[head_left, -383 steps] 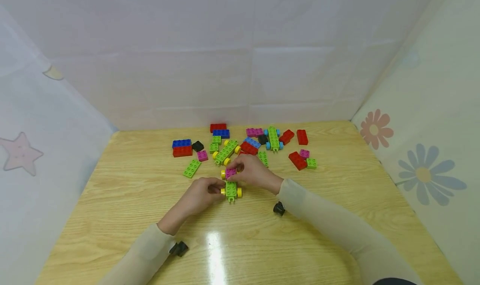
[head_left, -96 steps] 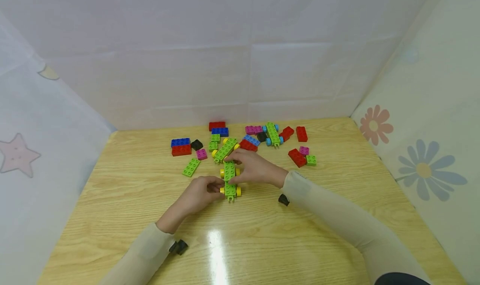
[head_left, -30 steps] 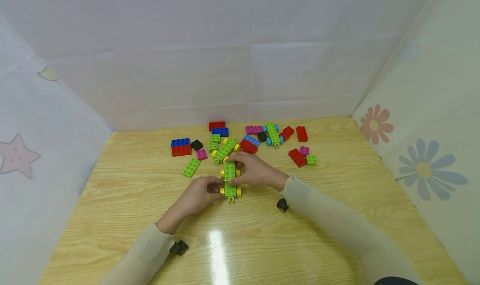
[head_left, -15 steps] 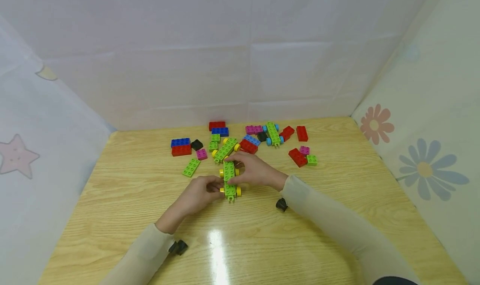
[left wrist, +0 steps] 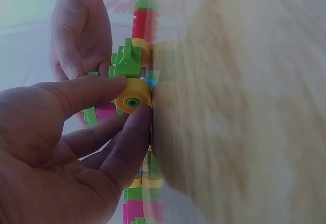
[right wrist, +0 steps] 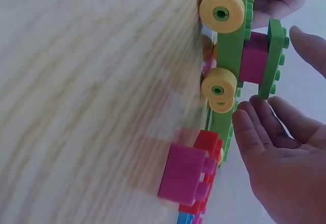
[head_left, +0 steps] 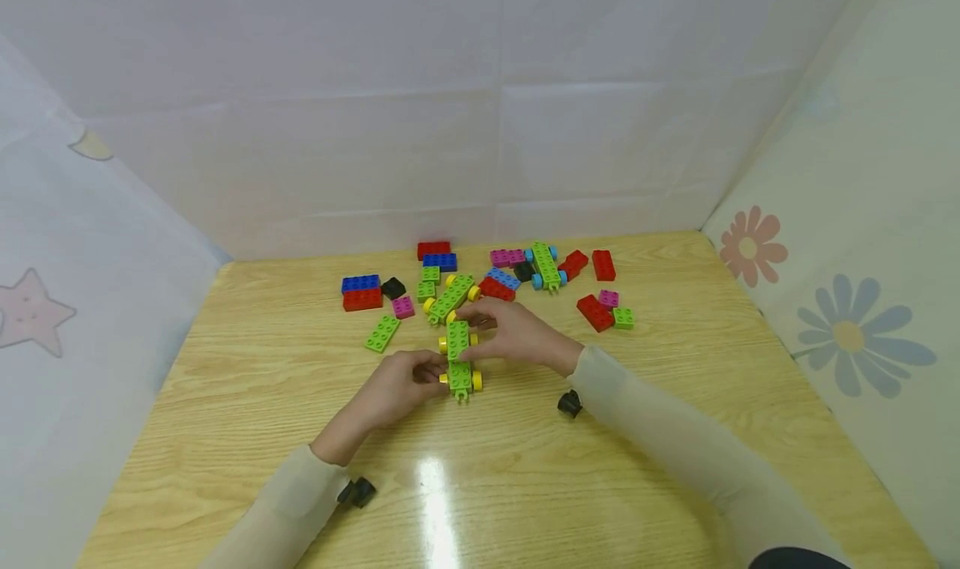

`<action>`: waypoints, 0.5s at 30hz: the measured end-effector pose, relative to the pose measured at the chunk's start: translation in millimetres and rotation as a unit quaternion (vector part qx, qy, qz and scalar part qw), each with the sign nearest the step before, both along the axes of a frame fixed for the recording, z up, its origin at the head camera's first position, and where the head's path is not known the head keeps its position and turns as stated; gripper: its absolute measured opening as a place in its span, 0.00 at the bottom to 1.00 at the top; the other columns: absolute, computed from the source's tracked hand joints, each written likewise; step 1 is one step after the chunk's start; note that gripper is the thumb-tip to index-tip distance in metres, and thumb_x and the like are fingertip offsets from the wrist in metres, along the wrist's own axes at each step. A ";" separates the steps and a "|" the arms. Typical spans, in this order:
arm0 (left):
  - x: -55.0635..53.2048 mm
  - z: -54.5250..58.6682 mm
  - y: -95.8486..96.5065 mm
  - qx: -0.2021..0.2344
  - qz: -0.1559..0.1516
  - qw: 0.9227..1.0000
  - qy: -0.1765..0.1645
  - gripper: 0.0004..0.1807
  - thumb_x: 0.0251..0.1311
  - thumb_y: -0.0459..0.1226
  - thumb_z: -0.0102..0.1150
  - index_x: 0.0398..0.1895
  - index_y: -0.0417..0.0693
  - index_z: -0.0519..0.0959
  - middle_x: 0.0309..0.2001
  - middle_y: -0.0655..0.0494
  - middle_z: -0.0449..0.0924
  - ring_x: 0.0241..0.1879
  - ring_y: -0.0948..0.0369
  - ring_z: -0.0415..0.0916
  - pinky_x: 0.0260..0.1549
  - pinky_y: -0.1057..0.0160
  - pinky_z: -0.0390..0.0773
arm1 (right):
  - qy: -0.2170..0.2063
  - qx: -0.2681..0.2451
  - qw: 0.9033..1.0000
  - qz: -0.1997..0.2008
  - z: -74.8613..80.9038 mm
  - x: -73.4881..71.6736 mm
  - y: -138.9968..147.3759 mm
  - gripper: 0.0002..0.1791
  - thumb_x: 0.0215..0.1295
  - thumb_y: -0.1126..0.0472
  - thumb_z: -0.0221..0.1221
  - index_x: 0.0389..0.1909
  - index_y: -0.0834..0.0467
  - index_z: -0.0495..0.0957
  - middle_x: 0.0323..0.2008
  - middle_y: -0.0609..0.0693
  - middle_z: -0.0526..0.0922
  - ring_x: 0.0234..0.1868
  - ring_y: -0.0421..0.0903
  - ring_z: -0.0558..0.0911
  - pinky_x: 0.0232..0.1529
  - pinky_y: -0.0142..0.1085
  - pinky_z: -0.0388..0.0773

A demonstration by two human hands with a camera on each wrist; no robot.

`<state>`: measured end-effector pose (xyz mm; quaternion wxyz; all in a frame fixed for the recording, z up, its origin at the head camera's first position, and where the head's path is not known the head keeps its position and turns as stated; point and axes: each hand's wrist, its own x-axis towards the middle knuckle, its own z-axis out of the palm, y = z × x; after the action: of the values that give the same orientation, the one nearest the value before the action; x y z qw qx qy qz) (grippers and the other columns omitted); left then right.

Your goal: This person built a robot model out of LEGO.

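Left hand [head_left: 396,390], at the car base's 8 o'clock, pinches the near-left yellow wheel [left wrist: 133,95] between thumb and finger. At 2 o'clock the right hand [head_left: 517,331] is loosely spread, its thumb apart from the green plate [right wrist: 272,61], its fingertips at or just beside the plate's far end. The car base [head_left: 460,379] stands on the bench [head_left: 300,419], lined up from 12 to 6 o'clock; a magenta brick [right wrist: 253,57] sits on it, with the plate on top.

The plate overhangs the brick at both ends, so a push down on one end alone could lever it off the studs; whether it is fully seated I cannot tell. On its wheels, the car could roll towards 12 o'clock if the left pinch slackens, and one wheel is a weak anchor: a sideways nudge at the far end might swing everything round. Just beyond, at about 12 o'clock, a second base [head_left: 452,299] lies close to the right fingertips; a careless finger could catch it. A red brick [head_left: 497,289] at 1 o'clock could be brushed too.
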<state>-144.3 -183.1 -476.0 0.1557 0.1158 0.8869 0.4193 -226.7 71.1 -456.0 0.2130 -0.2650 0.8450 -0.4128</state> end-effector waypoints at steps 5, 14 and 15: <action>-0.3 0.3 0.4 -0.004 0.001 1.000 0.003 0.20 0.73 0.37 0.74 0.64 0.38 0.86 0.53 0.49 0.92 0.50 0.58 0.89 0.54 0.53 0.91 | -0.003 0.006 1.000 -0.017 3.5 -1.9 8.6 0.44 0.68 0.44 0.79 0.81 0.51 0.75 0.76 0.45 0.81 0.76 0.51 0.81 0.80 0.52 0.78; 0.0 0.5 1.4 -0.011 0.001 1.000 0.011 0.21 0.73 0.38 0.74 0.64 0.38 0.87 0.53 0.49 0.92 0.49 0.58 0.88 0.54 0.54 0.91 | -0.014 0.007 0.999 -0.043 7.8 -5.7 29.6 0.41 0.71 0.43 0.77 0.81 0.50 0.75 0.76 0.47 0.81 0.78 0.57 0.78 0.73 0.56 0.84; 0.2 0.4 1.2 -0.011 0.001 1.000 0.010 0.21 0.73 0.37 0.74 0.64 0.38 0.87 0.53 0.49 0.92 0.49 0.58 0.88 0.54 0.54 0.91 | -0.015 0.006 0.999 -0.045 8.7 -5.8 32.6 0.41 0.71 0.43 0.76 0.81 0.49 0.75 0.76 0.47 0.81 0.79 0.57 0.78 0.72 0.56 0.84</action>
<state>-144.0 -181.9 -475.6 0.1475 0.1177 0.8930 0.4086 -232.5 103.6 -447.2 0.2082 -0.2188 0.8554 -0.4207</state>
